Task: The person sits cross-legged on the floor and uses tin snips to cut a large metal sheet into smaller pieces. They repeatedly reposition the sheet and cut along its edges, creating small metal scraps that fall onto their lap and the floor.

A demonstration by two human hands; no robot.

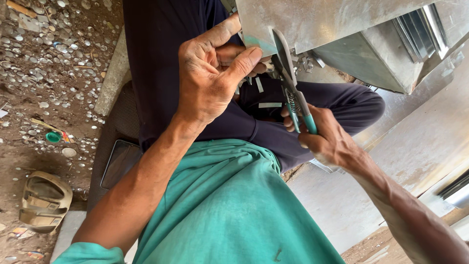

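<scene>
My left hand [210, 78] pinches the lower edge of a shiny metal sheet [317, 19], thumb and fingers closed on it. My right hand [327, 139] grips the teal handles of a pair of tin snips [288, 73]. The snips' grey blades lie against the sheet's edge, right beside my left fingertips. Small cut strips of metal [270, 104] rest on my dark trousers below the blades. My teal shirt fills the lower middle of the view.
Several small round metal discs [53, 54] litter the dirt ground at the left. A worn sandal [44, 200], a teal cap [53, 137] and a dark flat phone [119, 161] lie there too. A folded sheet-metal box [381, 54] stands at the upper right.
</scene>
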